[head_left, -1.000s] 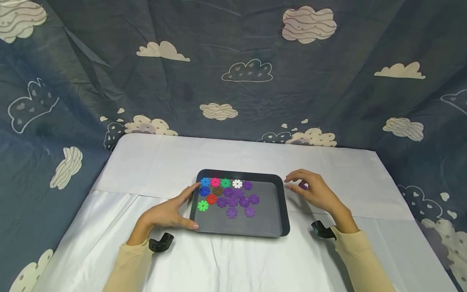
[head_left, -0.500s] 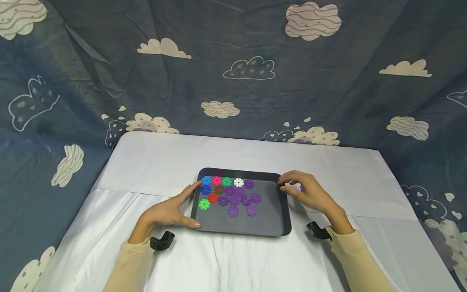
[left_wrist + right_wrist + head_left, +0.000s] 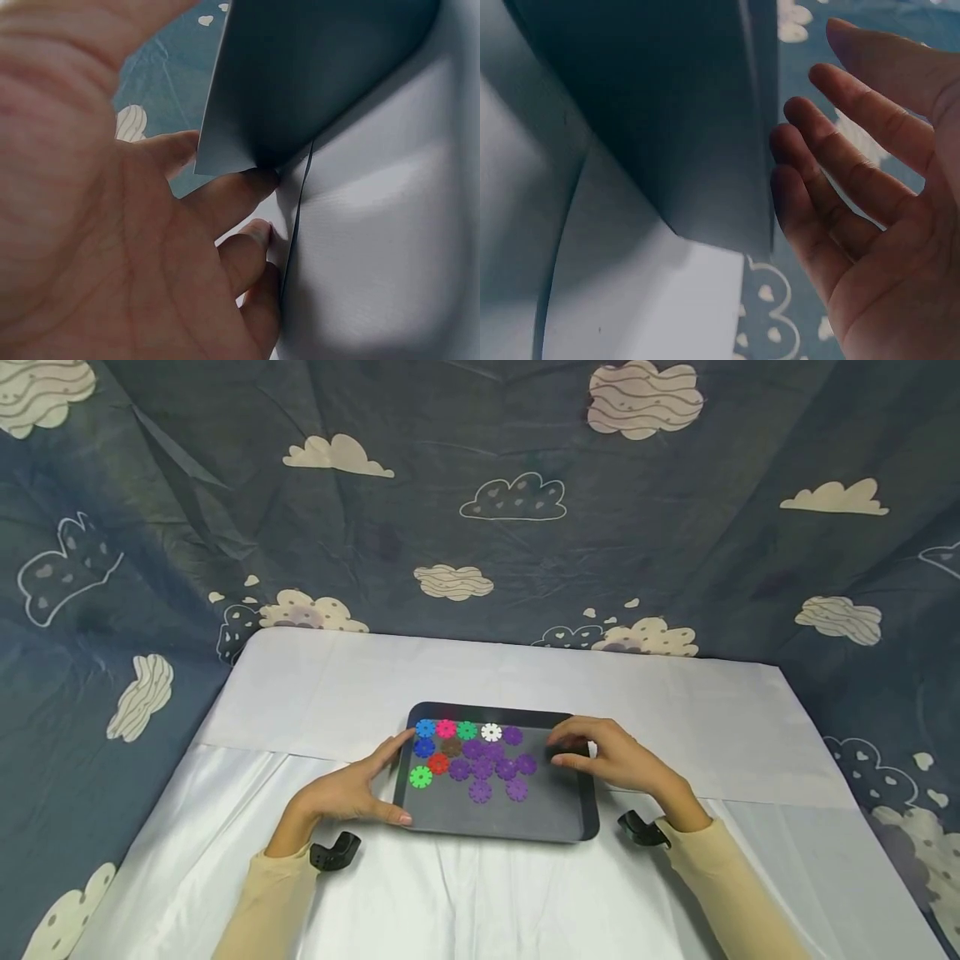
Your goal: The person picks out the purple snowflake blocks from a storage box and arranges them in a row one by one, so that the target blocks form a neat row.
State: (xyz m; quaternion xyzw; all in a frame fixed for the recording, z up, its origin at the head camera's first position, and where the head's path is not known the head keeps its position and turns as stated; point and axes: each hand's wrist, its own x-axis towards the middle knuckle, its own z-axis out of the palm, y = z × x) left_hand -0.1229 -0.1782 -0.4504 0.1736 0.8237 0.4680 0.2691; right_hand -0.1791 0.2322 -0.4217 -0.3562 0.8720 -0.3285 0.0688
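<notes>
A dark grey baking tray (image 3: 540, 814) lies on the white cloth, with several notched plastic discs gathered in its left and middle part. My left hand (image 3: 345, 789) spans the left side, the forefinger on the left rim and the thumb at the near left corner; in the left wrist view its fingertips touch the outer wall. Over the right rim reaches my right hand (image 3: 618, 760), thumb and forefinger apart above the tray floor. Its palm and fingers hold nothing in the right wrist view. Nearest to it are the purple discs (image 3: 527, 764).
Blue discs (image 3: 425, 728), a pink disc (image 3: 446, 728), a green disc (image 3: 467, 730) and a white disc (image 3: 491, 732) sit along the far left. A brown disc (image 3: 452, 747), a red disc (image 3: 438, 763) and a light green disc (image 3: 421, 776) lie nearer. A cloud-patterned curtain (image 3: 375, 543) hangs behind.
My right hand has moved left from beside the tray to over its right rim. A small purple thing seen by that hand earlier is out of sight. The left hand has stayed put.
</notes>
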